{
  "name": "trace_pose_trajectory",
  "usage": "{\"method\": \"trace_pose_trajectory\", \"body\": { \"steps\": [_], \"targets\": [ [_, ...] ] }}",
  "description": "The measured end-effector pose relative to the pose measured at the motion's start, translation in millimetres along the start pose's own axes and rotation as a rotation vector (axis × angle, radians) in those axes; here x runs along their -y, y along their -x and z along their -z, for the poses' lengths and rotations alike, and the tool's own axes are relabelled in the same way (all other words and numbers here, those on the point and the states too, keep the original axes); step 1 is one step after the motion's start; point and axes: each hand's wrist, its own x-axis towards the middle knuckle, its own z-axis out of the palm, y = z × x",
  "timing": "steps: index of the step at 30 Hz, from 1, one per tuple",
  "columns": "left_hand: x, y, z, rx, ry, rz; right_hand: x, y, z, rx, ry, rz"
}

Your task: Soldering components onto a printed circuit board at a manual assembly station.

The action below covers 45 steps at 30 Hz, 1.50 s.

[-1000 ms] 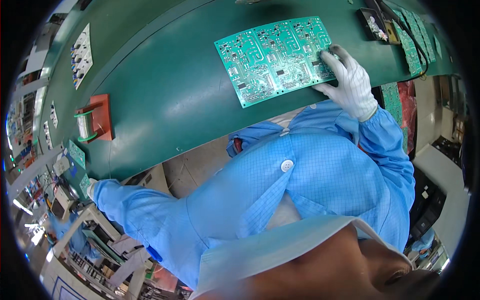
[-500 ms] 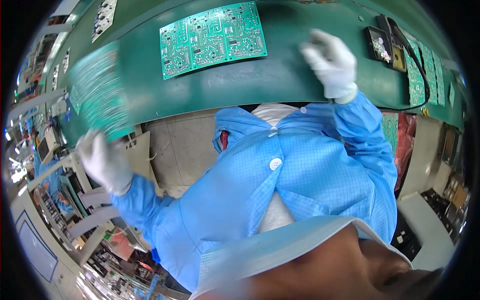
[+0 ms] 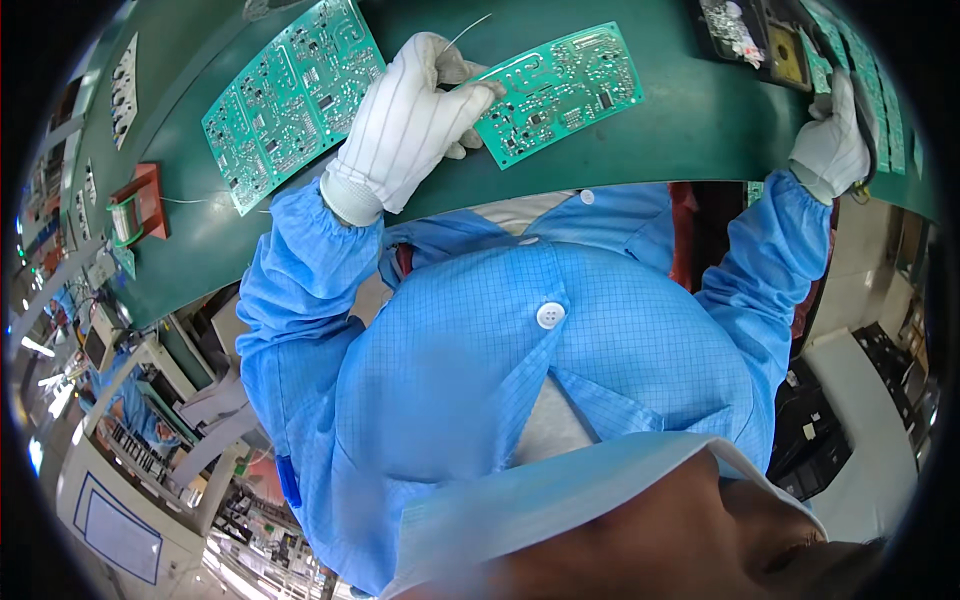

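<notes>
My gloved left hand (image 3: pixel 410 120) is over the bench, fingers closed in a pinch on a thin solder wire (image 3: pixel 468 30) whose free end sticks up past them. Its fingertips overlap the left edge of a green circuit board (image 3: pixel 565 95). Another section of green circuit board (image 3: pixel 290 105) lies left of the hand; the hand hides whether the two are joined. At the bench's right side, my gloved right hand (image 3: pixel 832 145) is closed around the dark handle of a soldering iron (image 3: pixel 872 135), mostly hidden by the hand.
A solder spool (image 3: pixel 125 222) sits on a red holder (image 3: pixel 150 200) at the left, with wire trailing toward my left sleeve. A black tray (image 3: pixel 728 30) of small parts and the iron's stand (image 3: pixel 788 55) are at the far right. Several more boards (image 3: pixel 875 90) lie beyond them.
My left hand has left the blurred board at the left and come in over the bench, now with solder wire. My right hand has moved right to the soldering iron. The view has shifted.
</notes>
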Motion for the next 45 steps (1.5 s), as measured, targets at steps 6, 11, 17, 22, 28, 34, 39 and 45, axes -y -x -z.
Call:
{"method": "trace_pose_trajectory", "body": {
  "steps": [6,11,17,22,28,34,39,45],
  "targets": [
    [3.2,11.2,-7.7,-0.32,-0.472,-0.372,-5.9,-44.8,3.3,0.027,0.321,0.342],
    [10.0,16.6,2.8,-0.393,-0.648,-0.872,17.6,-2.6,21.5,-0.362,-0.516,-0.192],
    [12.6,25.5,-27.0,-0.357,-0.373,-0.564,66.3,56.4,4.8,-0.168,-0.685,-0.17],
    [11.5,22.1,-42.2,-0.358,-0.268,-0.557,74.9,57.9,9.9,-0.18,-0.694,-0.045],
    [15.9,8.4,-57.6,-0.412,-0.521,-0.877,97.1,74.6,28.2,-0.074,-0.786,-0.124],
    [16.9,9.4,-70.6,-0.397,-0.536,-0.886,97.0,84.8,24.1,0.011,-0.868,-0.206],
    [8.4,16.5,-79.7,-0.307,-0.402,-0.928,89.1,83.3,12.8,-0.047,-0.849,-0.16],
    [1.4,23.7,-78.3,0.003,-0.345,-0.913,87.6,82.8,10.9,-0.04,-0.877,-0.295]
  ]
}}
